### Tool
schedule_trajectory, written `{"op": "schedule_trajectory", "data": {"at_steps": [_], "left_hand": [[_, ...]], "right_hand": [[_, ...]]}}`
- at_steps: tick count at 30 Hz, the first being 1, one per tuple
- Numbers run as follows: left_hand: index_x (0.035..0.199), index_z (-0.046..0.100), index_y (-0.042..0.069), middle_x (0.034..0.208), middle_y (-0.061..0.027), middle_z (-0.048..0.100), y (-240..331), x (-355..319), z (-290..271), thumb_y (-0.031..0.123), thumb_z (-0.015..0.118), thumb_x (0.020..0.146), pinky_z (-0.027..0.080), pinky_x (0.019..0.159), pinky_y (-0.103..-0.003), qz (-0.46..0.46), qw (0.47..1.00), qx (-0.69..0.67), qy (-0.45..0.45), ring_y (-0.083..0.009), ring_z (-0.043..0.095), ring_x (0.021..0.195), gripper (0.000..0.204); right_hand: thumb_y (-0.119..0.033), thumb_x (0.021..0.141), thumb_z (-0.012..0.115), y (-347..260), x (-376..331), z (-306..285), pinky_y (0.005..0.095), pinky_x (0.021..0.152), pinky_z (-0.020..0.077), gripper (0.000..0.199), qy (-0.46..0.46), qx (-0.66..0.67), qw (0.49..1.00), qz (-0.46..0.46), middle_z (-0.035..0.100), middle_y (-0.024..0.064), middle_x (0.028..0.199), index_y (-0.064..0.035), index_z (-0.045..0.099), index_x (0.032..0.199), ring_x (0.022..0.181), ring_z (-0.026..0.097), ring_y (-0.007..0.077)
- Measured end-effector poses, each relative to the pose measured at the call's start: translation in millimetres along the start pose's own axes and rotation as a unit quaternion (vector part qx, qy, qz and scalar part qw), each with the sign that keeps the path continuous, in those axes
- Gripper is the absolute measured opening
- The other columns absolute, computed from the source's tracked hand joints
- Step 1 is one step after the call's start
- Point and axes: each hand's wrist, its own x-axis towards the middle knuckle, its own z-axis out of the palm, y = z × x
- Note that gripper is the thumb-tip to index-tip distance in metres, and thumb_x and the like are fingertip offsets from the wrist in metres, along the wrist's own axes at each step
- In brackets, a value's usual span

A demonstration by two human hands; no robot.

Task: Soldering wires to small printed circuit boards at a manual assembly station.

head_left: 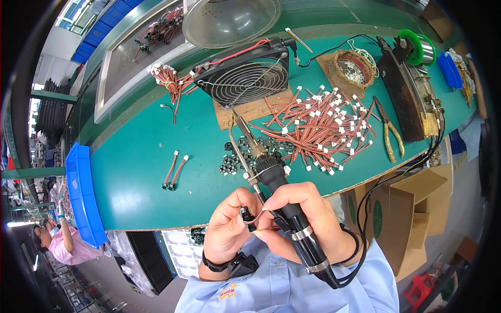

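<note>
Holding a small black component (245, 214) with a short red wire lead, the left hand (228, 225) keeps its fingers closed around the part just above the near edge of the green desk (135, 156). The right hand (308, 216) is closed around the black handle of a soldering iron (263, 164), whose metal tip points away from the person toward the fan. Right fingertips also touch the wire lead beside the component, so both hands meet at the part.

Progress, as a judgement from the layout: two finished-looking wire pieces (174, 171) lie apart on the left of the desk, while a large pile of red wires with white connectors (323, 122) and a cluster of small black components (245, 154) remain ahead of the hands. Most of the stock therefore appears unprocessed.

Surrounding items: a black fan (245, 78) stands behind the iron on a brown board; a second bundle of wires (169, 81) lies to its left. A round tip-cleaner holder (355, 68), a spool of solder (417, 47) and yellow-handled pliers (390, 133) sit on the right. A blue bin (83, 193) hangs at the left end of the desk.

Obstructions: the iron's cable (365, 208) loops past the right wrist, and the wire pile lies close to the iron's shaft.
</note>
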Motion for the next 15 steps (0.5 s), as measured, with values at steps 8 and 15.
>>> {"op": "schedule_trajectory", "data": {"at_steps": [8, 15], "left_hand": [[0.088, 0.043, 0.006, 0.080, -0.0014, 0.044, -1.3, -1.0, -0.3, 0.034, 0.062, 0.083, 0.033, 0.068, -0.025, 0.006, 1.000, 0.002, -0.005, -0.0114, 0.041, 0.074, 0.035], [0.089, 0.043, 0.006, 0.081, -0.0021, 0.045, -0.8, -2.2, -1.1, 0.034, 0.062, 0.084, 0.035, 0.071, -0.026, 0.000, 1.000, -0.007, -0.005, -0.0118, 0.042, 0.077, 0.035]], "right_hand": [[0.007, 0.071, 0.068, -0.3, -1.5, 2.1, 0.0234, 0.059, 0.0477, 0.047, 0.004, 0.010, 1.000, 0.003, 0.059, 0.0078, 0.077, -0.0030, 0.039, 0.107, 0.067, 0.060, 0.0109], [0.007, 0.071, 0.069, -1.2, 0.4, 0.3, 0.0241, 0.059, 0.0479, 0.048, -0.003, 0.005, 1.000, -0.006, 0.059, 0.0076, 0.077, -0.0031, 0.039, 0.107, 0.067, 0.060, 0.0118]]}}
